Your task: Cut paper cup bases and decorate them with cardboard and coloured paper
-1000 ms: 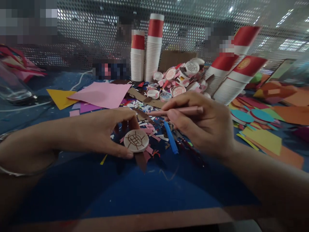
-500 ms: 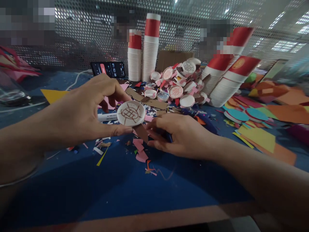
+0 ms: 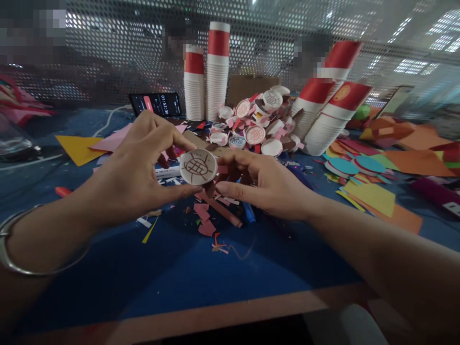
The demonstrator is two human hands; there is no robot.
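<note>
A small white disc (image 3: 198,166) with a brown line drawing faces the camera in the middle of the view. My left hand (image 3: 143,167) grips its left side between thumb and fingers. At the disc's right edge, my right hand (image 3: 255,184) has its thumb and fingers closed round the rim and pink paper there. A brown paper strip (image 3: 226,212) hangs below the disc. Under my right hand lies something blue (image 3: 248,212), partly hidden. Behind my left fingers is a white marker (image 3: 167,172).
Tall paper cup stacks (image 3: 217,72) and leaning stacks (image 3: 332,120) stand behind. Between them is a pile of decorated discs (image 3: 255,135). A phone (image 3: 155,104) is at back left. Coloured paper (image 3: 373,196) lies right, and scraps (image 3: 205,225) in front.
My right hand has come up to the disc's right edge. The disc has turned slightly, and the brown strip now extends lower right. The whole view has shifted a little.
</note>
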